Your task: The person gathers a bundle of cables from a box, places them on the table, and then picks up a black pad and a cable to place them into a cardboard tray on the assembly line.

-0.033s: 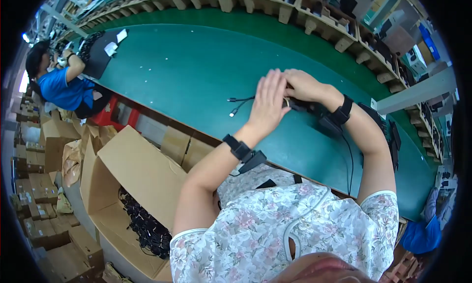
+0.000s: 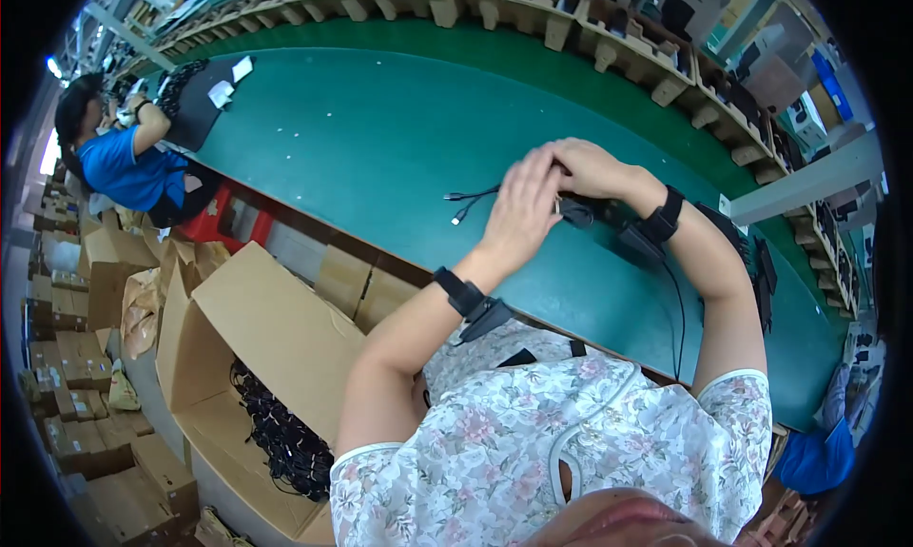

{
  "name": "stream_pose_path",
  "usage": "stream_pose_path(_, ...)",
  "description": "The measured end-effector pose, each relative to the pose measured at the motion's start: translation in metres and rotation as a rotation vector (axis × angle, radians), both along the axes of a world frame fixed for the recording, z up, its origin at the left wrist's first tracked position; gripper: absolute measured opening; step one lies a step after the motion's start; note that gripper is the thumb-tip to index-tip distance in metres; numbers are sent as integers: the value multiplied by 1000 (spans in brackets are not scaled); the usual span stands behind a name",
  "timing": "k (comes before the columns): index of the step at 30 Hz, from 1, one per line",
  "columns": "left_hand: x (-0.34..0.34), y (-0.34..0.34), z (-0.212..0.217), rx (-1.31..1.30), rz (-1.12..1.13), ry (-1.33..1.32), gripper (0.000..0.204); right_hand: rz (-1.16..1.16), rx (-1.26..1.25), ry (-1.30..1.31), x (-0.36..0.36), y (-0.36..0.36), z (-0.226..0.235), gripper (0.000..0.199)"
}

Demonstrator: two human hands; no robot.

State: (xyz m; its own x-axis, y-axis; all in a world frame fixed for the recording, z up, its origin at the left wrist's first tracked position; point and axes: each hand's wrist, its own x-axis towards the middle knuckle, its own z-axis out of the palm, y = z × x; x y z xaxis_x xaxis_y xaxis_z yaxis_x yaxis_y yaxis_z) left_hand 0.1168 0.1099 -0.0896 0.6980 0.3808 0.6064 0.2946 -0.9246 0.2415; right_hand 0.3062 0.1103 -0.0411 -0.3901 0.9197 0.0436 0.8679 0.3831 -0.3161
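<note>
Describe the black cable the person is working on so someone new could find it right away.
Start at the long green conveyor table and find the two hands meeting near its front edge. The thin black cable trails out leftward from under the left hand, beside the right hand. Unlike the black cables heaped in the open cardboard box, its plug ends lie loose on the green surface.

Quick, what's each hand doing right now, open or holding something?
Left hand: fingers out flat, resting against the black cable bundle; grip cannot be told.
Right hand: curled over the same bundle, apparently holding it.

Green workbench (image 2: 380, 138) with black cable (image 2: 473, 197), black tray (image 2: 195, 105).
</note>
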Motion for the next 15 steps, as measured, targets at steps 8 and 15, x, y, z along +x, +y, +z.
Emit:
stream_pose_path(8,-35,-10,21,-81,-26,-68,63,-297,119,115,29,-13,42,26)
stream_pose_path(15,-2,23,75,-112,118,-344,51,-246,-115,720,-2,-53,94,20)
